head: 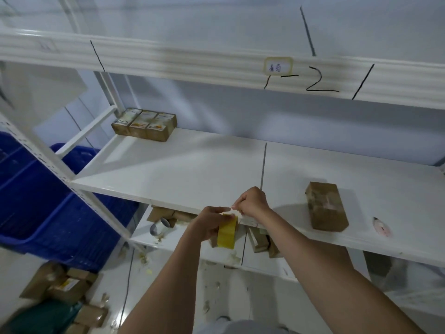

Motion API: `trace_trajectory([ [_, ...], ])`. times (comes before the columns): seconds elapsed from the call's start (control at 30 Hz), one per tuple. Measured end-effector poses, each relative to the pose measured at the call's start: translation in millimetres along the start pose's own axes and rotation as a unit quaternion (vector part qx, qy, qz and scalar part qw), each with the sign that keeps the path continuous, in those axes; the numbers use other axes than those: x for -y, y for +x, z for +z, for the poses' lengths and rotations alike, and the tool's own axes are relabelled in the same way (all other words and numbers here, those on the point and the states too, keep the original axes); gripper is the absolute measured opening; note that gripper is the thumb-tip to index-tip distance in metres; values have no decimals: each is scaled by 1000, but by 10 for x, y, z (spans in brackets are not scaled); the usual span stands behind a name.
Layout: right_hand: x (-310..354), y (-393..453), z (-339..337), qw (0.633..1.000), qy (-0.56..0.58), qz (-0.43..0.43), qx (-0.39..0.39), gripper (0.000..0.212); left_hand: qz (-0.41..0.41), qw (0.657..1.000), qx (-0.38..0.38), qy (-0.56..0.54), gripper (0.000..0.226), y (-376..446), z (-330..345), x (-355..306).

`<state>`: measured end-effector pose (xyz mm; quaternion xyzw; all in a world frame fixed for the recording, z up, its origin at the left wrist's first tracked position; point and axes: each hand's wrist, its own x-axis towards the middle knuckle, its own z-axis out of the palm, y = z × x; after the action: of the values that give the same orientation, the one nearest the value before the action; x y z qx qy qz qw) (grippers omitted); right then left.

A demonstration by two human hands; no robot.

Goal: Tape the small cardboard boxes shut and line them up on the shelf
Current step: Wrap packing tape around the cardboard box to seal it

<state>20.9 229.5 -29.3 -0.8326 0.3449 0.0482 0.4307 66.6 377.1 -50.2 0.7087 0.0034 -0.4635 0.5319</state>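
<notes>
My left hand [212,221] grips a yellow roll of tape [227,233] just below the front edge of the white shelf [192,169]. Close beside it, my right hand [252,201] pinches the free end of the tape at the roll's top. A small brown cardboard box [326,206] lies on the shelf to the right of my hands. At the shelf's far left corner stands a row of three small cardboard boxes [144,124] side by side, with printed labels on top.
A small pinkish tool [381,226] lies on the shelf right of the lone box. The lower shelf holds cardboard pieces and an empty tape core [160,225]. Blue plastic crates [43,201] stand at left. More boxes [62,285] and scraps lie on the floor.
</notes>
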Motion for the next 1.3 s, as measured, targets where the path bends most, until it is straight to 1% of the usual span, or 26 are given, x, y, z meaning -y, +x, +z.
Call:
trace_trajectory([
  [0.07, -33, 39, 56, 1000, -4, 15, -2, 3, -12, 1000, -9, -12, 55, 41, -4, 49],
  [0.1, -52, 60, 73, 1000, -6, 25, -3, 5, -16, 1000, -11, -15, 55, 52, -9, 57],
  [0.23, -92, 123, 171, 999, -19, 45, 1, 9, -42, 999, -13, 6, 24, 102, 2, 99],
  [0.33, -113, 175, 272, 998, -27, 55, 1, 11, -64, 998, -19, 8, 19, 138, 21, 130],
  [0.4, -136, 215, 309, 998, -25, 64, -7, 12, -80, 996, -32, 21, 26, 247, 12, 121],
  [0.5, -157, 293, 330, 998, -23, 59, -11, 10, -82, 994, -51, 44, 51, 477, -60, 157],
  [0.53, -163, 312, 333, 998, -26, 50, -11, 12, -85, 994, -47, 51, 54, 540, -71, 181],
  [0.57, -181, 333, 338, 999, -30, 39, -16, 15, -93, 993, -42, 54, 52, 504, -52, 158],
  [0.6, -189, 337, 334, 999, -33, 29, -20, 19, -100, 993, -42, 53, 45, 464, -29, 138],
  [0.67, -211, 366, 344, 998, -51, 10, -21, 20, -104, 993, -47, 31, 28, 410, -2, 121],
  [0.7, -230, 395, 362, 998, -61, 4, -22, 19, -103, 993, -48, 25, 26, 412, -3, 126],
  [0.8, -235, 446, 415, 995, -96, 11, -25, 23, -101, 993, -53, 34, 35, 420, -23, 120],
  [0.93, -160, 462, 396, 988, -150, 24, -13, 35, -95, 994, -45, 31, 32, 430, -14, 121],
  [1.0, -164, 482, 325, 986, -161, 24, -20, 34, -90, 995, -35, 34, 33, 451, -7, 145],
  [1.07, -233, 539, 235, 987, -156, 29, -36, 33, -83, 996, -32, 32, 38, 487, -11, 183],
  [1.17, -401, 628, 169, 989, -139, 26, -38, 30, -68, 995, -45, 61, 49, 563, -27, 266],
  [1.23, -464, 605, 127, 991, -119, 7, -69, 25, -64, 994, -50, 73, 49, 584, -36, 322],
  [1.3, -486, 532, 76, 992, -71, 3, -103, 25, -62, 994, -49, 76, 49, 577, -49, 351],
])
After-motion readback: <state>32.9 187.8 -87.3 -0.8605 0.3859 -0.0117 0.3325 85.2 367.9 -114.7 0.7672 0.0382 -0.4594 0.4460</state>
